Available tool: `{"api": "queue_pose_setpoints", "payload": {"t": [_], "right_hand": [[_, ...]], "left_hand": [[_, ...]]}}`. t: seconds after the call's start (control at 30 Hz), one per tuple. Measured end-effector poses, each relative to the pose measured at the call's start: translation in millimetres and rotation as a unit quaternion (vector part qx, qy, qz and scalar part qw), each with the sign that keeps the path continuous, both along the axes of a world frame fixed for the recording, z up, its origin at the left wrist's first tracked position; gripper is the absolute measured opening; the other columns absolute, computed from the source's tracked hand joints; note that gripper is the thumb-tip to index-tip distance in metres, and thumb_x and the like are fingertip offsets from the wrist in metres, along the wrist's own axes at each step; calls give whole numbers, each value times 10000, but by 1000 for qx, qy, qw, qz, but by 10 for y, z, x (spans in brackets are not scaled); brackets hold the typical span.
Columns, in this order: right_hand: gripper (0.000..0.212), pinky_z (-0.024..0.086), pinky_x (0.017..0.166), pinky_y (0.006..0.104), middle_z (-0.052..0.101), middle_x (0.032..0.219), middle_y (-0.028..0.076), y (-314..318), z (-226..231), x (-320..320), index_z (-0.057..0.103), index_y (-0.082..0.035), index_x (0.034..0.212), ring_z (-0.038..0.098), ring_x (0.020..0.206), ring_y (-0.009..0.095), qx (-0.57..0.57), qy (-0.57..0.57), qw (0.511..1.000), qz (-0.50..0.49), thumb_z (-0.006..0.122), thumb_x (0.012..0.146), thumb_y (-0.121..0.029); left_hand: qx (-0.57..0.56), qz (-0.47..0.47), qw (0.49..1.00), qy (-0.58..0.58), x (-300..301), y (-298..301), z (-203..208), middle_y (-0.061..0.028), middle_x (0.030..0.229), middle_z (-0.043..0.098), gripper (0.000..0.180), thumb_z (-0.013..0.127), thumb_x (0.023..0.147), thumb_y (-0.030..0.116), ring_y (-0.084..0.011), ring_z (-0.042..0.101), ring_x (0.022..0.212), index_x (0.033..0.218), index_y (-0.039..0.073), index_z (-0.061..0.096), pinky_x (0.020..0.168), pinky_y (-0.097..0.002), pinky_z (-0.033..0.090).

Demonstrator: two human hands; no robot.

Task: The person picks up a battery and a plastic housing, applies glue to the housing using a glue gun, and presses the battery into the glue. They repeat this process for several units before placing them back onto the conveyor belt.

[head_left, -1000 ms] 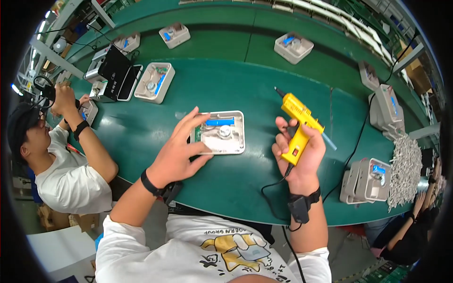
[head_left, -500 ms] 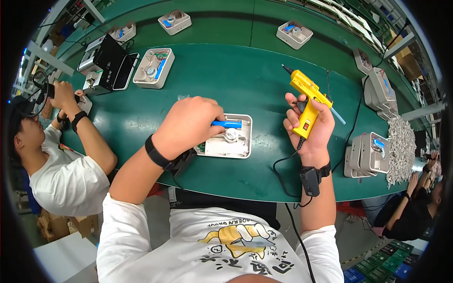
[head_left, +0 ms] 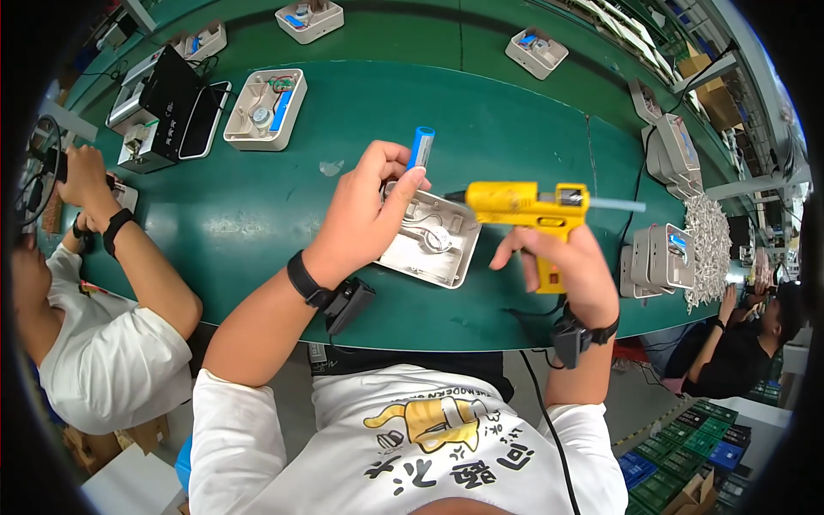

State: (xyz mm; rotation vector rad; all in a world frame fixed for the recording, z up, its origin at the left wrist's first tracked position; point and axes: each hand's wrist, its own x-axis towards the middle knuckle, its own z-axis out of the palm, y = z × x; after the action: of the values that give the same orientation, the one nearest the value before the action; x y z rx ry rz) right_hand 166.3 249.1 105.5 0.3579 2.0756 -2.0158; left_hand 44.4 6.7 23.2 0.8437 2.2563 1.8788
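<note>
My left hand (head_left: 365, 202) pinches a blue cylindrical battery (head_left: 421, 148), held upright over the far left edge of an off-white plastic housing (head_left: 455, 268). Inside that housing lies a round silver part (head_left: 436, 239) with thin wires. In my right hand (head_left: 566, 262) is a yellow hot glue gun (head_left: 506, 199), turned so its dark nozzle points left at the housing's far right corner. A pale glue stick (head_left: 620, 205) sticks out of the gun's back end. My right index finger reaches out below the barrel, and blur softens this hand.
Another housing with a blue battery (head_left: 264, 110) stands at the back left beside a black-and-silver device (head_left: 159, 107). Stacked housings (head_left: 659, 257) and a heap of pale pieces (head_left: 707, 249) lie right. A co-worker (head_left: 112, 343) sits left. The gun's cord (head_left: 549, 429) hangs by my right arm.
The battery has been lifted out of the housing and turned upright. The housing has rotated and shifted slightly right. My right hand has swung the glue gun leftward and down toward it.
</note>
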Motion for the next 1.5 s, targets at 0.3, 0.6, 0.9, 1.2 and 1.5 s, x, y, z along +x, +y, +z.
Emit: {"api": "queue_pose_setpoints", "payload": {"t": [0.3,0.6,0.9,1.2,1.5], "right_hand": [[265,465,499,246,695,785,22,-427,-179,51,661,-10,1247,587,581,68,93,-41,994,34,640,1072,-208],[246,457,474,240,659,728,13,-520,-73,55,662,6,1207,577,550,74,83,-57,994,44,625,1083,-204],[315,473,490,231,683,807,45,-282,-129,409,621,33,1292,592,589,81,81,-29,994,-64,624,1092,-210],[283,434,498,247,622,741,9,-235,-178,532,625,14,1267,531,554,74,91,-37,993,-71,639,1088,-205],[238,429,487,244,562,682,-19,-264,-120,568,631,2,1237,513,543,63,82,-63,993,-56,636,1083,-179]], "left_hand": [[60,3,994,-91,-22,29,-162,-69,982,697,222,530,1158,203,-118,678,948,1244,-1,525,864,-293,541],[61,14,995,-79,-31,38,-212,-53,968,682,256,528,1162,220,-93,645,903,1275,-10,524,821,-279,528],[-23,10,983,182,-131,-108,101,-55,877,666,116,666,1052,141,-224,594,804,1109,52,714,754,-372,469],[-99,-58,972,206,-56,-97,166,-26,881,671,99,730,997,166,-211,627,799,1056,90,708,808,-361,435],[-115,-70,975,178,-37,-102,138,-24,922,709,127,754,984,198,-198,657,799,1031,100,689,817,-343,431]]}}
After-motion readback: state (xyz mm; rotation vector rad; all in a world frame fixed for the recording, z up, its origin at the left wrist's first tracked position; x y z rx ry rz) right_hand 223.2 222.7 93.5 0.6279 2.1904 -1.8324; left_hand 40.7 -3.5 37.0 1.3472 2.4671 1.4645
